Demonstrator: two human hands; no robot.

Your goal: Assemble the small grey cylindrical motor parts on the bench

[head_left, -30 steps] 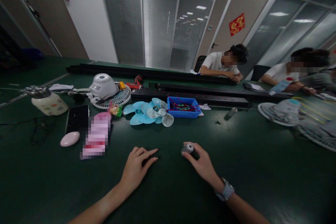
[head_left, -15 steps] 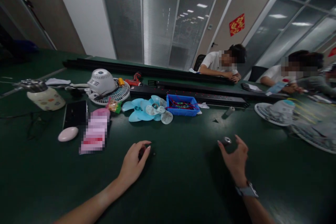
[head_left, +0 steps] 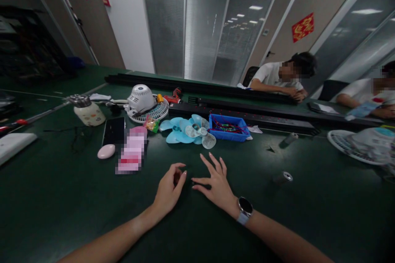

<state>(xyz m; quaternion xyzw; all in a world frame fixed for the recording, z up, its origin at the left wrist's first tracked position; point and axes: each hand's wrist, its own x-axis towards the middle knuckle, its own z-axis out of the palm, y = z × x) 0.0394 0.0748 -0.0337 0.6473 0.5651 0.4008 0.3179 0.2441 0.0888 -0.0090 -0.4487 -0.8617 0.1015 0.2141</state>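
My left hand (head_left: 170, 187) hovers low over the green table with fingers loosely curled. A small gap parts its thumb and index tips, and I see nothing between them. My right hand (head_left: 217, 185), wearing a watch (head_left: 245, 205), has its fingers spread. Its thumb and index tips stand either side of a tiny dark piece (head_left: 193, 183); whether they touch it I cannot tell. To the right, a short metal cylinder (head_left: 283, 178) lies on the table, apart from both hands. A second cylinder (head_left: 289, 139) lies farther back.
Blue fan blades (head_left: 188, 129) and a blue bin (head_left: 230, 128) of wired parts lie ahead. A white fan part (head_left: 142, 100), phone (head_left: 114, 131), pink oval object (head_left: 106, 151) and bottle (head_left: 88, 111) are left. Another fan part (head_left: 364, 144) lies right. Co-workers sit across.
My right hand has moved left, away from the nearer metal cylinder, to the tiny dark piece beside my left hand. Its fingers have spread out. The camera view has swung left.
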